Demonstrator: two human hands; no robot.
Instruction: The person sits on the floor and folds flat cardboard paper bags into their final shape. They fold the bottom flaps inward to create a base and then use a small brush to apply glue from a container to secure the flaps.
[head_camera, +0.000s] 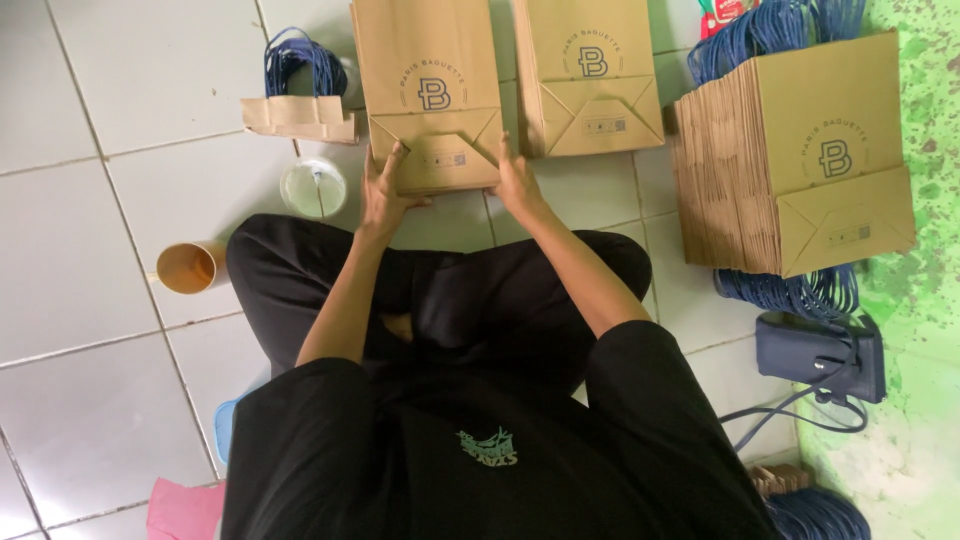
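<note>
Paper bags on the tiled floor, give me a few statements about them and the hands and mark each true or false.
1. Both hands, left hand and right hand, rest on the flat brown bag. True.
2. The big stack of bags lies left of the person. False: it lies to the right.
3. A second flat bag lies beside the held one. True.
4. The orange cup stands on the stack. False: it lies on the floor tiles.

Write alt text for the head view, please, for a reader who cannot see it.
A seated person's left hand and right hand press a flat brown paper bag on the white tiled floor; a tall stack of bags lies at the right.
</note>
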